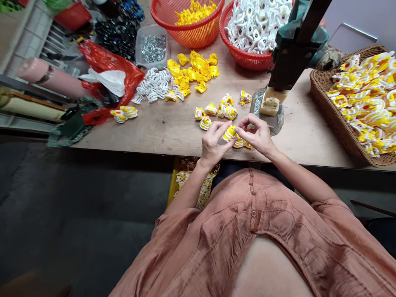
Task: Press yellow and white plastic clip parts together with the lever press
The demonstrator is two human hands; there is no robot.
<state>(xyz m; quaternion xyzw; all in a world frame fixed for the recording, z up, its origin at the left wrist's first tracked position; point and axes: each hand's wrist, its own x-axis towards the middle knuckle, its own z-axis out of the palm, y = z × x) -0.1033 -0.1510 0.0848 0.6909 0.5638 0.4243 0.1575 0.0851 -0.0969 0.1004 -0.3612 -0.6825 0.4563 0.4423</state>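
Two-handed pinch over the wooden tabletop (148,138).
My left hand (213,142) and right hand (259,134) converge, thumbs and fingertips grasping one yellow-and-white striped piece (229,133).

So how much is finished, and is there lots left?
The striped pieces heaped in the brown basket look done. One yellow-and-white piece is between the left hand and right hand. Plenty seems left: loose yellow bits, white squiggles, and white parts.
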